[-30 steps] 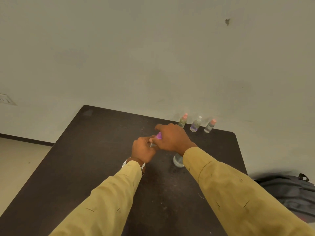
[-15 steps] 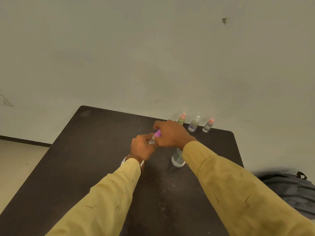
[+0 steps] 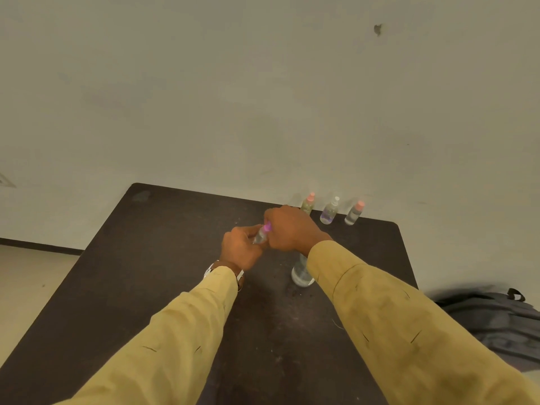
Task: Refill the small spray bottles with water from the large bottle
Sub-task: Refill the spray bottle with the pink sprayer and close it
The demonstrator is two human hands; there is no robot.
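My left hand (image 3: 238,249) grips the clear body of a small spray bottle (image 3: 260,237), held tilted above the dark table (image 3: 163,258). Its purple cap (image 3: 266,228) is pinched by the fingers of my right hand (image 3: 292,229). The large clear water bottle (image 3: 301,273) stands on the table under my right wrist, its top hidden by the sleeve. Three more small spray bottles stand in a row at the table's far edge: one with a pink cap (image 3: 307,203), one with a white cap (image 3: 330,211) and another with a pink cap (image 3: 354,213).
A dark backpack (image 3: 493,320) lies beyond the table's right edge. A plain wall rises right behind the table. Pale floor shows to the left.
The bottle between my hands now shows more of its clear body beside the purple cap. Both hands stay together over the table; the view has shifted slightly.
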